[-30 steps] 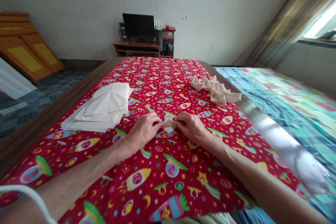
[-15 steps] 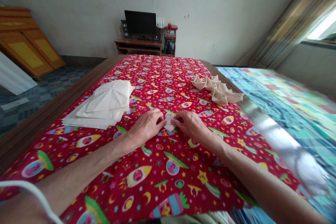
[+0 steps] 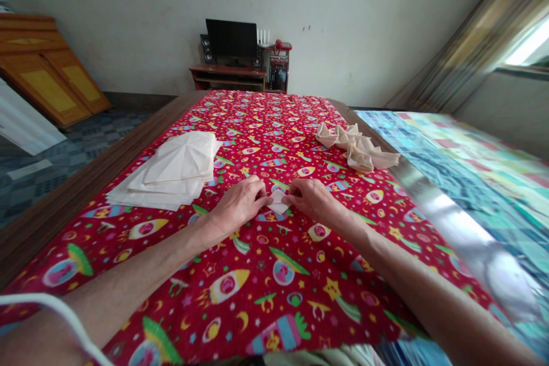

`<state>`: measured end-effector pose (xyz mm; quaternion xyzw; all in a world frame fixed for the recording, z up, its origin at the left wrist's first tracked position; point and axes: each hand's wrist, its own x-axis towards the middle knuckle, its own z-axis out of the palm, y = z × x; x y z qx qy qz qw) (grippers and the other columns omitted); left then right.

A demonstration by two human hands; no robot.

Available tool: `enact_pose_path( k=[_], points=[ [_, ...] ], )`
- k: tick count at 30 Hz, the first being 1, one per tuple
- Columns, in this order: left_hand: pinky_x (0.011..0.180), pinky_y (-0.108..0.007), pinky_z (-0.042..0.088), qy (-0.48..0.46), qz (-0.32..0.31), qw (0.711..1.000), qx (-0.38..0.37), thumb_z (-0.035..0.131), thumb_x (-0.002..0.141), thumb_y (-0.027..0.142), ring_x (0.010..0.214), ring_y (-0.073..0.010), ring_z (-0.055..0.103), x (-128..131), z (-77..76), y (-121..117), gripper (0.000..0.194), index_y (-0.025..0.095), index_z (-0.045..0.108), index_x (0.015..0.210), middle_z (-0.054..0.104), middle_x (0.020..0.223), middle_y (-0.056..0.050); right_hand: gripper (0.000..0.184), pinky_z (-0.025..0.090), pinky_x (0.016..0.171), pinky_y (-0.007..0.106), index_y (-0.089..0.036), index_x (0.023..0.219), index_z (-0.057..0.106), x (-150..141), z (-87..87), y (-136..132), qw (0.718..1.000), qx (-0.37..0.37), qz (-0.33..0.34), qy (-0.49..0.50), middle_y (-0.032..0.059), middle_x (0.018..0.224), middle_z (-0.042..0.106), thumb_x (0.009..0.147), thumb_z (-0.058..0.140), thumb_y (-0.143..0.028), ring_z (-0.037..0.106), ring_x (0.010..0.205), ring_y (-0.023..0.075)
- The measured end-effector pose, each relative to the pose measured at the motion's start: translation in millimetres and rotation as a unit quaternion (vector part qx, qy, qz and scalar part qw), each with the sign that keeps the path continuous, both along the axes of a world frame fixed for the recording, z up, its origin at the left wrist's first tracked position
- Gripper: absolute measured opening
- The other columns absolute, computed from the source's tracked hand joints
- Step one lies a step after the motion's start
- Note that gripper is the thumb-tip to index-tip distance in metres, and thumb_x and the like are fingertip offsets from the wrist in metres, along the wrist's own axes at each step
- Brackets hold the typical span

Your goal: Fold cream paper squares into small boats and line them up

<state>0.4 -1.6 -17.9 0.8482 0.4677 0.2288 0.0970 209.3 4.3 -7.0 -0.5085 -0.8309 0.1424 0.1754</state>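
"What's biggest here?"

"The table (image 3: 107,167), bare brown wood along its left edge, a red patterned cloth (image 3: 277,274) over its middle."

"And on that?"

"A stack (image 3: 180,163) of pale creased sheets toward the left edge. Close to the right edge, a cluster of folded pieces (image 3: 359,159)."

"The hands?"

"The left hand (image 3: 242,200) has fingers curled, pinching the left corner of the paper (image 3: 278,202) with its thumb. The right hand (image 3: 315,197) pinches the right corner likewise."

"Where is the paper?"

"About midway between the table's left and right edges, nearer the near edge than the far one. It's small and diamond-shaped, one corner toward the near edge. Whether it touches the cloth, I can't tell."
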Motion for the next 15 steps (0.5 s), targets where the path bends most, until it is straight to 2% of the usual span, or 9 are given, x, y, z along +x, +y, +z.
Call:
enact_pose_path(
  k=[3,8,15],
  points=[
    [0.063,-0.025,0.037,0.01,0.003,1.0,-0.004,0.061,0.084,0.029,0.069,-0.013,0.052,0.8,2.0,-1.1,0.019,0.017,0.053,0.07,0.053,0.074,0.001,0.016,0.026,0.051,0.021,-0.018,0.075,0.061,-0.6,-0.1,0.8,1.0,-0.011,-0.006,-0.002,-0.0019,0.063,0.059,0.081,0.062,-0.033,0.047,0.055,0.0087],
    [0.062,-0.025,0.036,0.015,0.002,1.0,-0.003,0.061,0.083,0.033,0.069,-0.0134,0.053,4.5,3.7,-0.1,0.02,0.018,0.054,0.073,0.053,0.075,0.002,0.025,0.026,0.051,0.022,-0.019,0.072,0.059,-4.1,-0.5,0.7,1.0,0.001,-0.014,-0.011,-0.002,0.064,0.059,0.08,0.062,-0.042,0.047,0.055,0.0088],
    [0.064,-0.024,0.04,-0.026,-0.019,0.999,-0.013,0.062,0.082,0.031,0.072,-0.0133,0.054,-3.5,-0.6,2.2,0.015,0.018,0.056,0.079,0.055,0.082,0.001,0.013,0.029,0.053,0.02,-0.019,0.079,0.059,0.3,-3.9,-6.6,0.998,0.003,0.007,0.056,-0.0035,0.066,0.059,0.079,0.064,-0.03,0.049,0.057,0.0082]
  ],
)
